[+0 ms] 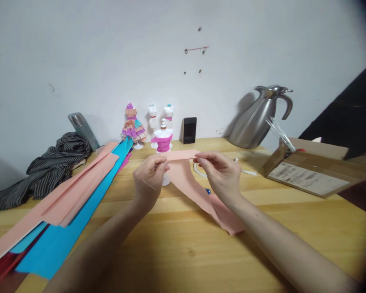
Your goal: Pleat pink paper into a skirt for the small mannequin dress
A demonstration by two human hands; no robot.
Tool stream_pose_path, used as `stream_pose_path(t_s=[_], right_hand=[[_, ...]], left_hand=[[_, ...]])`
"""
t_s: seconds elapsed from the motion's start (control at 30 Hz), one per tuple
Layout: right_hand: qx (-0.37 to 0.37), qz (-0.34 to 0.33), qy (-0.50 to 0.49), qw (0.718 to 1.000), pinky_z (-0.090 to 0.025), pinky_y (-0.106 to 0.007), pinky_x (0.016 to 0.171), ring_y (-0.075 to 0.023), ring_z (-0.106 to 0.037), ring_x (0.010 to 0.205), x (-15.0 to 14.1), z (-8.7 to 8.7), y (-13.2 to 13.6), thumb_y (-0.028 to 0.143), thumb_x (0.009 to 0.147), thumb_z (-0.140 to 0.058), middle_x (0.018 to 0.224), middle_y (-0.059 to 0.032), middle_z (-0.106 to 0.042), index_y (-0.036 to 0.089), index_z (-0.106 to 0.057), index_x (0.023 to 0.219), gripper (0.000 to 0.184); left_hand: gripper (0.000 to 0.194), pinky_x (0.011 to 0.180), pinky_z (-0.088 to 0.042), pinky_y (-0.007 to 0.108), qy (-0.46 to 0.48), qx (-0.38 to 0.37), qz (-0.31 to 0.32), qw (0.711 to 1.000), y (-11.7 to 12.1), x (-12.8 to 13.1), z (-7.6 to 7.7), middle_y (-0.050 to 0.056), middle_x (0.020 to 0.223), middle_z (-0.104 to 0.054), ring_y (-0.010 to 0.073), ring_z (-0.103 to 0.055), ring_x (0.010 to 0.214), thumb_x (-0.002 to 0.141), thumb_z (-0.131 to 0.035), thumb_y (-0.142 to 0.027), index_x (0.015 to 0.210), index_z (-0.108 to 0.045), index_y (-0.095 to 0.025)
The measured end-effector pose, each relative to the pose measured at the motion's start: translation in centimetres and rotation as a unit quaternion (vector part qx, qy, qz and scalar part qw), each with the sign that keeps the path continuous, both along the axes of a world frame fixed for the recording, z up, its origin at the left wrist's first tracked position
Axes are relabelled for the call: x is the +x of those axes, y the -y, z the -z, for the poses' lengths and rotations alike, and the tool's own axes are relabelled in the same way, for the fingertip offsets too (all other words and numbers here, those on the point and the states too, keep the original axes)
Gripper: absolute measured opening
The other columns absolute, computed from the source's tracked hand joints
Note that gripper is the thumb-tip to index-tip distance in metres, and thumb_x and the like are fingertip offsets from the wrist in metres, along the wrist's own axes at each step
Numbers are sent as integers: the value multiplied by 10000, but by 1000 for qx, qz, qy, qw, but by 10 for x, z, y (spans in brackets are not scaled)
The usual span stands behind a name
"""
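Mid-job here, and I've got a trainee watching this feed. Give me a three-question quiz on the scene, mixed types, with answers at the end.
1. True or false: the phone stands to the left of the metal jug in the picture.

2. What do the left hand and the right hand both hold?
A) the striped cloth
B) the peach strip
C) the cardboard box

3. Fill in the colour: the nearest mannequin has a ____ wrap around its torso.

Key: 1. True. 2. B. 3. Magenta.
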State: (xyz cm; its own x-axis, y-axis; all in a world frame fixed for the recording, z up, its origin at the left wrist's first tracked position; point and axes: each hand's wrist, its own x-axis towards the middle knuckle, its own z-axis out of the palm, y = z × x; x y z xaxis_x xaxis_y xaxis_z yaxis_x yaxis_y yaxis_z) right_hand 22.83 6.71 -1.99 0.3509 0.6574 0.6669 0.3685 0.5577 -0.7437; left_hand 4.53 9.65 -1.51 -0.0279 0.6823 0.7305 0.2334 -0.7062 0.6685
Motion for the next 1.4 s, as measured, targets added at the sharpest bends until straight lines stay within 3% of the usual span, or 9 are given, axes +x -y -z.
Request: stream_pose_path(t_s=[0.2,0.4,1.03,1.4], right_hand=[[-25,-42,-67,997,-544,-302,635,-165,-672,683,-4,-5,-1,236,744,-703,754,-31,-725,195,-711,766,48],[-48,-72,-105,991,-543,-277,600,-154,-667,643,-5,-13,2,213,694,-724,679,-20,-714,187,-707,710,34],[-56,-90,-119,987,-544,-275,585,-138,-652,588,-3,-13,1,195,687,-734,641,-11,-707,194,-726,710,25],[-22,-77,-70,994,-542,-314,699,-163,-677,723,-2,-6,2,217,745,-710,777,-23,-724,207,-715,779,36]], left_hand=[[24,556,-562,234,91,-96,42,990,5,5,-9,-4,596,-689,141,-683,551,746,-657,-192,746,-662,-168],[91,497,-541,242,153,-174,73,970,9,7,-19,8,504,-669,145,-649,471,673,-707,-211,705,-673,-132],[89,479,-526,220,134,-200,90,966,7,7,-17,-1,487,-661,140,-648,455,682,-680,-195,721,-626,-137],[154,451,-503,210,137,-196,140,961,3,6,-15,-6,506,-641,135,-639,458,740,-654,-264,776,-558,-149]])
